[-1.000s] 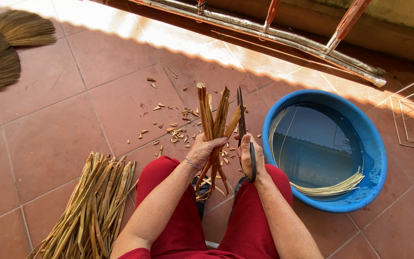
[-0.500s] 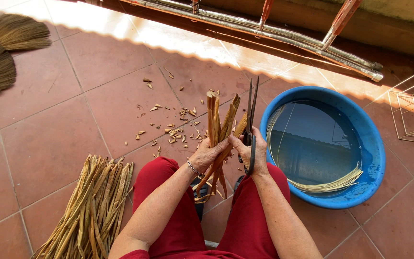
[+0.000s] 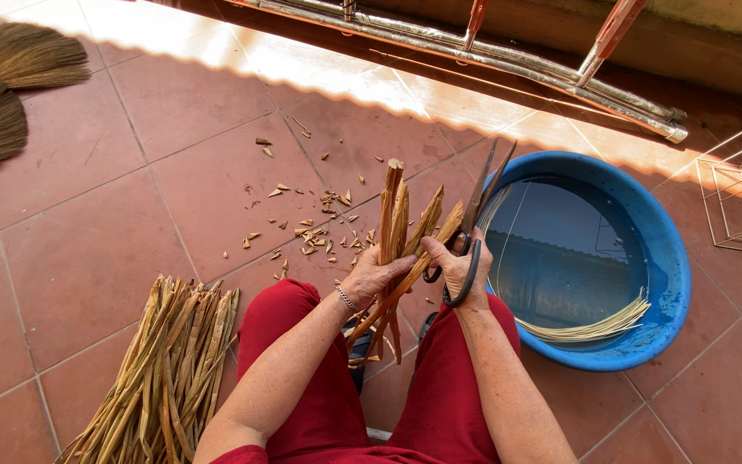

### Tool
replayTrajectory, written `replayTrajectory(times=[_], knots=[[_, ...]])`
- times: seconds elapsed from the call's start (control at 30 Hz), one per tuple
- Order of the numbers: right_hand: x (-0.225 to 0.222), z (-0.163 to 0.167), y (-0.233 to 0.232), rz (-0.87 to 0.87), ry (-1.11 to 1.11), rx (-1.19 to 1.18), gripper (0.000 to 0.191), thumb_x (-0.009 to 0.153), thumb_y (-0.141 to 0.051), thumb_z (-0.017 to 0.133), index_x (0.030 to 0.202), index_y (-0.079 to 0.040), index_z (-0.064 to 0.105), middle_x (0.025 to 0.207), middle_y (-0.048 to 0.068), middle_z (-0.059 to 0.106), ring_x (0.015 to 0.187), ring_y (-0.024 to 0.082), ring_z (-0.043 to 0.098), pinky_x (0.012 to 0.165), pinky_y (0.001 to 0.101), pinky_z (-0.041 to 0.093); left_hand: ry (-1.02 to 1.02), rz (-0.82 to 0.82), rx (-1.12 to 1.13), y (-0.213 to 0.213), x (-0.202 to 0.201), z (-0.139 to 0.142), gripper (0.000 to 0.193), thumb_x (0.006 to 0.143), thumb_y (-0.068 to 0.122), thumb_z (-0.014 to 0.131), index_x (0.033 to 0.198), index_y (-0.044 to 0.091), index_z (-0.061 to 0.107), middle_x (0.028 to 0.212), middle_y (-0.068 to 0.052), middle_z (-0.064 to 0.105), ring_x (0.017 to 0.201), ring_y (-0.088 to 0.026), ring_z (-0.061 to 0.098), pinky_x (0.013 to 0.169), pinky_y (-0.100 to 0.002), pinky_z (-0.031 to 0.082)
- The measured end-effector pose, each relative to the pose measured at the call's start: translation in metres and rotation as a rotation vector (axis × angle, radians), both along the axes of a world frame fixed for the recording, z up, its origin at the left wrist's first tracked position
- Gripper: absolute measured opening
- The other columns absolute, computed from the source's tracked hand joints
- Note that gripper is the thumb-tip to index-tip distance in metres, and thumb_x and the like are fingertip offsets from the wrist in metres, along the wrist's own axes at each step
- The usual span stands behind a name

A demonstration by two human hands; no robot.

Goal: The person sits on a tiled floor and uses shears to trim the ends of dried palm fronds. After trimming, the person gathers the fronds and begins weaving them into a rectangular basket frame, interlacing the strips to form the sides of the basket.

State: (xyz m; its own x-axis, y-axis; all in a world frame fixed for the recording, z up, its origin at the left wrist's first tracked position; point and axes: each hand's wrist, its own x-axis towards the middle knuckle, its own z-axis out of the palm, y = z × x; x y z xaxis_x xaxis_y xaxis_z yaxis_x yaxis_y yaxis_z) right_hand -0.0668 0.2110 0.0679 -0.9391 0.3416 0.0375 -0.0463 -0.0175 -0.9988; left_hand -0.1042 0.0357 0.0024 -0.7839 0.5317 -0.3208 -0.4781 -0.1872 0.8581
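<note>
Over the red lap, the left hand point(image 3: 373, 277) grips a bundle of stalks point(image 3: 395, 249) upright, just left of the basin point(image 3: 663, 258); the right hand point(image 3: 461, 271) is closed on the scissors point(image 3: 474, 219), blades up beside the stalk tips; trimming seems in hand; cutting needs the blades opened around one tip; more stalks point(image 3: 169, 361) lie left.

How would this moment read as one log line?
left hand: grips brown dried stalk strips | right hand: holds dark metal scissors, blades up | right of them: round blue plastic basin of water
</note>
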Motion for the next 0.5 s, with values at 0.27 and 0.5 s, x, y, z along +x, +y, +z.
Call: replayTrajectory(times=[0.27, 0.5], knots=[[0.0, 0.001, -0.002, 0.04, 0.006, -0.065, 0.044, 0.086, -0.005, 0.078, 0.125, 0.0, 0.06, 0.102, 0.009, 0.073, 0.089, 0.015, 0.072, 0.078, 0.0279, 0.061, 0.018, -0.001, 0.031, 0.001, -0.003, -0.019, 0.035, 0.094, 0.028, 0.075, 0.119, 0.005, 0.069, 0.099, 0.0, 0.071, 0.09, -0.009, 0.067, 0.079, -0.028, 0.057], [0.0, -0.004, 0.004, -0.073, 0.021, 0.0, 0.041, 0.088, -0.006, 0.078, 0.124, 0.0, 0.06, 0.099, 0.006, 0.074, 0.088, 0.013, 0.072, 0.079, 0.0275, 0.06, -0.005, -0.019, 0.064, 0.0, -0.004, -0.011, 0.037, 0.095, 0.032, 0.069, 0.119, 0.004, 0.068, 0.106, -0.008, 0.076, 0.091, -0.015, 0.072, 0.079, -0.033, 0.06]])
